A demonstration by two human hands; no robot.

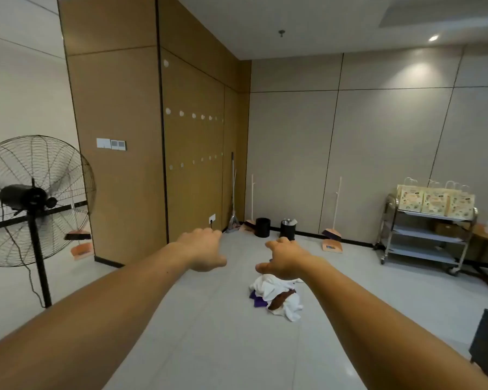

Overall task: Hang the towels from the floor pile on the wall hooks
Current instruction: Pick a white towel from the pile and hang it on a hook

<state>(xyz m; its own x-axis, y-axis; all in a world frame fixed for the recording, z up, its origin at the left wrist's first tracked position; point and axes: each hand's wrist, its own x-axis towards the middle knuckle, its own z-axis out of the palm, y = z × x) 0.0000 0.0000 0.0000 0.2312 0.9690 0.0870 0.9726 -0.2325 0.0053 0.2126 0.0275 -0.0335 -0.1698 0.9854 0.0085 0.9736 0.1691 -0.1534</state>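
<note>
Right grip (pixel 286 260), slack and empty, hangs above the towel pile (pixel 276 298) on the floor (pixel 209 333); left grip (pixel 202 249), equally slack, sits off to the pile's left.

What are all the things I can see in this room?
towel pile: one, white with brown and purple, on the floor mid-room
wall hooks: two rows plus one above, white, on the brown wall
fan: one, black, standing at left
bins: two, black, at the far side
dustpans: at least three, pinkish, along the room's edges
cart: one, metal, at right
paper bags: a row, patterned cream, on the cart
left hand: one, empty, stretched forward
right hand: one, empty, stretched forward
</note>
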